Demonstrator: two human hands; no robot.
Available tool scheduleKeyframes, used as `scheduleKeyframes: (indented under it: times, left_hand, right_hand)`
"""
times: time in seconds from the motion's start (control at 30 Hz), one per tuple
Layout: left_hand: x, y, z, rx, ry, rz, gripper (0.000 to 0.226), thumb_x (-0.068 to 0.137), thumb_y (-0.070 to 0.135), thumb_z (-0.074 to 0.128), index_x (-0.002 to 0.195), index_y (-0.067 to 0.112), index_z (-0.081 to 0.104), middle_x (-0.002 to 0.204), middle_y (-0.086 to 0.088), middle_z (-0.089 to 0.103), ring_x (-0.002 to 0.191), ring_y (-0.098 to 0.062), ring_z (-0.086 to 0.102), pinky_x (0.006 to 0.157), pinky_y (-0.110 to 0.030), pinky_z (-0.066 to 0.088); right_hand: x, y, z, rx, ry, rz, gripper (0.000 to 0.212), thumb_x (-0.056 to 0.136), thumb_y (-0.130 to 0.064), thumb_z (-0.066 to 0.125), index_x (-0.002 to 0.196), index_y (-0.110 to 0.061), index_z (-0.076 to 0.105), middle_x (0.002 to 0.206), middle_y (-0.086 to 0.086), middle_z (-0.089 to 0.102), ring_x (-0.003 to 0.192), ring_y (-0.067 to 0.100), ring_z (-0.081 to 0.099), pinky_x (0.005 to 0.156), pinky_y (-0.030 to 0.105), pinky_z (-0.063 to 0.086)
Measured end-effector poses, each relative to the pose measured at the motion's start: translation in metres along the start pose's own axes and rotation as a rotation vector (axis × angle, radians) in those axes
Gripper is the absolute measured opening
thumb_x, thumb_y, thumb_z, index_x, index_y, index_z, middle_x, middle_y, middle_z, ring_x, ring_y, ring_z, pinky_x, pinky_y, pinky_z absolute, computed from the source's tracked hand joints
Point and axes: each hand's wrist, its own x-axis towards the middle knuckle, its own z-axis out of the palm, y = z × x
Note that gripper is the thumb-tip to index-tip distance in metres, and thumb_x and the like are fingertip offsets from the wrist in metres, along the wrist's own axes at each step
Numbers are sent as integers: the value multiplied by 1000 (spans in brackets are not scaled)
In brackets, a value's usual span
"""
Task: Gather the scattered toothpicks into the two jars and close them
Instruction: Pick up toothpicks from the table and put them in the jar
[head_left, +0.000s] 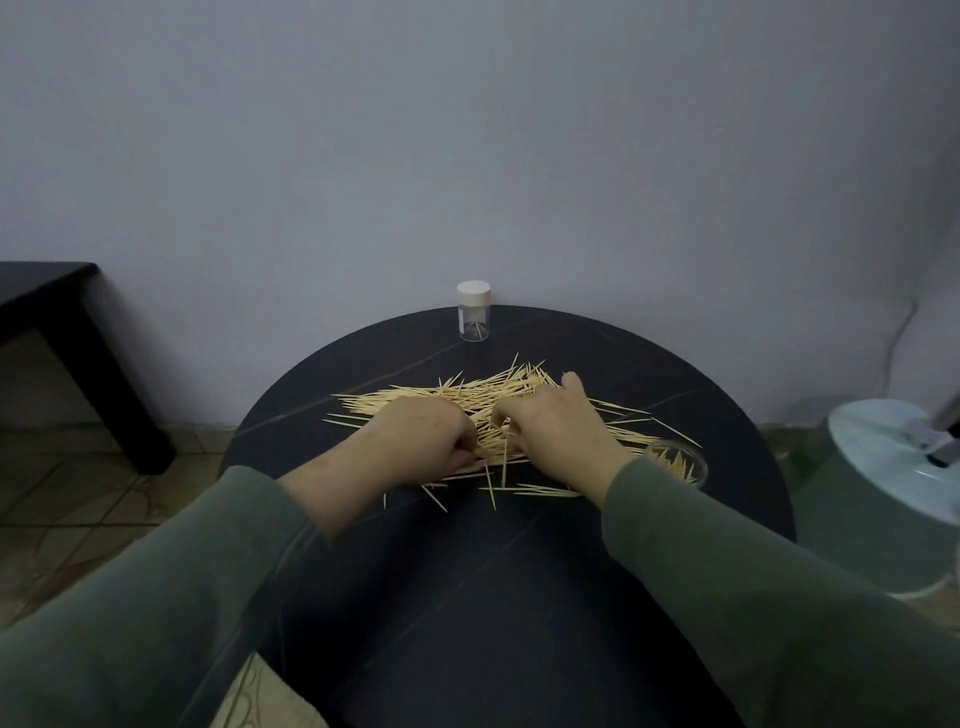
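A heap of pale wooden toothpicks (467, 395) lies scattered across the middle of a round black table (519, 571). My left hand (421, 441) and my right hand (556, 426) rest on the heap side by side, fingers curled down and pinching toothpicks between them. At the far edge of the table stands a clear jar (473, 312) with a white lid on, nearly empty inside. A second clear jar (680, 462), without a lid, stands just right of my right wrist, partly hidden by my sleeve, with several toothpicks in it.
A dark side table (78, 338) stands at the left against the wall. A pale green and white appliance (883, 493) sits on the floor close to the table's right edge. Behind the table is a plain wall, and below it a tiled floor.
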Motion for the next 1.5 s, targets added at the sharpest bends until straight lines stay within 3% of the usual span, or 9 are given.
scheduleKeyframes:
  times: [0.07, 0.17, 0.4, 0.57, 0.83, 1.07, 1.23, 1.37, 1.5]
  left_hand:
    - [0, 0, 0, -22, 13, -19, 25, 96, 39, 50, 113, 29, 65, 110, 8, 63, 101, -14, 58, 78, -29, 49]
    - [0, -2, 3, -95, 36, -78, 22, 95, 39, 52, 107, 29, 66, 107, 10, 64, 100, -13, 58, 80, -30, 50]
    - [7, -4, 10, -430, 93, -226, 15, 90, 41, 63, 98, 32, 70, 100, 13, 67, 92, -7, 60, 81, -33, 53]
    - [11, -2, 4, -447, 92, -250, 16, 91, 40, 62, 100, 31, 70, 102, 12, 68, 91, -6, 61, 81, -33, 53]
    - [11, -4, -6, -689, 174, -235, 10, 92, 35, 62, 93, 29, 69, 96, 17, 62, 82, 1, 55, 66, -17, 39]
    - [18, 10, -6, -863, 330, -205, 6, 89, 35, 64, 91, 34, 70, 89, 18, 67, 76, -3, 58, 66, -21, 42]
    - [27, 31, -12, -967, 432, -175, 11, 89, 34, 65, 95, 29, 72, 89, 15, 69, 83, -1, 61, 70, -19, 43]
    - [34, 52, -16, -1047, 459, -152, 9, 88, 35, 66, 94, 32, 72, 83, 12, 68, 71, -1, 57, 66, -23, 46]
    - [40, 69, -17, -1045, 430, -140, 9, 90, 34, 64, 95, 31, 71, 83, 16, 66, 68, 7, 53, 64, -19, 39]
  right_hand:
    - [0, 0, -2, -23, -3, 14, 25, 96, -27, 56, 120, -30, 61, 104, -5, 68, 109, 20, 54, 102, 45, 25]
    - [-1, 1, -4, -50, 22, 44, 16, 98, -30, 52, 94, -26, 68, 94, -6, 66, 101, 20, 55, 98, 43, 27]
    - [-3, 3, -11, 145, 52, 218, 22, 97, -35, 54, 113, -33, 69, 109, -6, 67, 111, 20, 52, 100, 43, 25]
    - [-5, 7, -12, 221, 70, 279, 22, 99, -31, 50, 102, -31, 72, 101, -5, 67, 106, 20, 53, 94, 42, 28]
    - [-6, 15, -23, 437, 198, 385, 23, 98, -37, 51, 113, -31, 68, 113, -9, 67, 108, 15, 53, 95, 40, 26]
    - [-15, 31, -37, 698, 230, 412, 16, 95, -39, 57, 104, -35, 69, 97, -17, 64, 99, 7, 52, 91, 36, 24]
    - [-24, 43, -48, 871, 261, 397, 10, 88, -39, 65, 80, -44, 66, 79, -18, 67, 87, 5, 61, 96, 49, 45]
    - [-44, 56, -65, 982, 280, 353, 9, 91, -30, 64, 97, -33, 71, 72, -16, 63, 62, -8, 54, 64, 14, 43]
    - [-61, 65, -71, 1048, 289, 345, 9, 91, -26, 65, 92, -34, 68, 88, -4, 71, 79, 9, 62, 62, 13, 48]
